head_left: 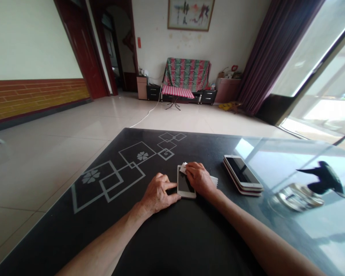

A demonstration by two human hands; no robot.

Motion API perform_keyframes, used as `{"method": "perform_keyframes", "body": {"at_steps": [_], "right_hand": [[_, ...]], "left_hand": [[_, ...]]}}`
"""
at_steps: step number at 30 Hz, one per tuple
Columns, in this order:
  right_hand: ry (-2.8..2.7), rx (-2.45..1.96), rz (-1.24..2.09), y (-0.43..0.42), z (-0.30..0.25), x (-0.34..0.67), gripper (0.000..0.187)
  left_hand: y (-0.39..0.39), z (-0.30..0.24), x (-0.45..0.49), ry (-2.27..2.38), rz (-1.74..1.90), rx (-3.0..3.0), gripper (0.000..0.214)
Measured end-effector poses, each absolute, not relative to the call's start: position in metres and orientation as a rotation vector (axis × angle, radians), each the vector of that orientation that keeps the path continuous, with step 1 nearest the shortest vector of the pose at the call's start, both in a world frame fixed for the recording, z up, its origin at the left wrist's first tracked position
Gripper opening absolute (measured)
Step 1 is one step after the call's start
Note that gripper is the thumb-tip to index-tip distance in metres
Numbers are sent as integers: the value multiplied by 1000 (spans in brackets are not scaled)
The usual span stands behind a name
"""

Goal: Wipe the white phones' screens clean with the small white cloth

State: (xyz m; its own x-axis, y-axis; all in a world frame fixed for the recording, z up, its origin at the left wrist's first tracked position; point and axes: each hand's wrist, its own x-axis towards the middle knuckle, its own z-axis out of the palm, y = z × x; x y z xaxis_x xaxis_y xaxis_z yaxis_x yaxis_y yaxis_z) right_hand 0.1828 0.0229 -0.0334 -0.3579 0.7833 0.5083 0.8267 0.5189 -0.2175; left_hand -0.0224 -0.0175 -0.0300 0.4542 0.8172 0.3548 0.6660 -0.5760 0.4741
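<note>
A white-framed smartphone (186,188) lies flat on the dark table, its dark screen facing up. At its left edge, my left hand (158,194) steadies it with forefinger and thumb, the other fingers curled under. My right hand (199,177) is closed on a white tissue (183,168), pressing it onto the upper part of the screen. More of the white material shows beyond that hand's right side. The right hand covers part of the phone's right edge.
A stack of smartphones (243,174) sits to the right. Farther right is a clear spray bottle (300,196) with a black trigger head. The glossy table (166,237) bears grey square and flower patterns. Beyond the floor stands a small table with a striped cover (177,91).
</note>
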Motion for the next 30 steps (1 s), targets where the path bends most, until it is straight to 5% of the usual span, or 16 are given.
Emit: {"method": "perform_keyframes", "body": {"at_steps": [30], "right_hand": [[-2230,-1175,-10,6,-29,171,26]], "left_hand": [[-24,-37,-21,1250,761,2784,19]]}}
